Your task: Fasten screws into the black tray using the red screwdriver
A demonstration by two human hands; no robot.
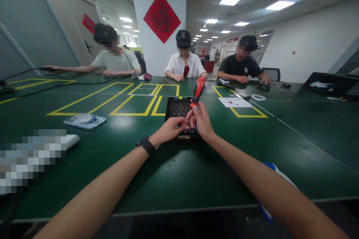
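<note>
A screwdriver (pixel 199 89) with a red and black handle leans over a black plastic tray or crate (pixel 173 107) in front of me. My right hand (pixel 201 119) has its fingers around the lower part of it, near the thin shaft. My left hand (pixel 174 127), a dark band on the wrist, reaches over the tray's near left side. Its fingertips are pinched close to the tip of the shaft; whatever they hold is hidden. Small dark parts sit under my fingers, too small to name. The inside of the tray shows a patterned, knobbly surface.
A phone-like patterned object (pixel 85 120) lies left on the green table (pixel 134 179), beyond a pixelated white item. Yellow tape rectangles (pixel 129 113) mark the tabletop. A printed sheet (pixel 235 102) and a white tape ring (pixel 258 97) lie right. Three people sit across the table.
</note>
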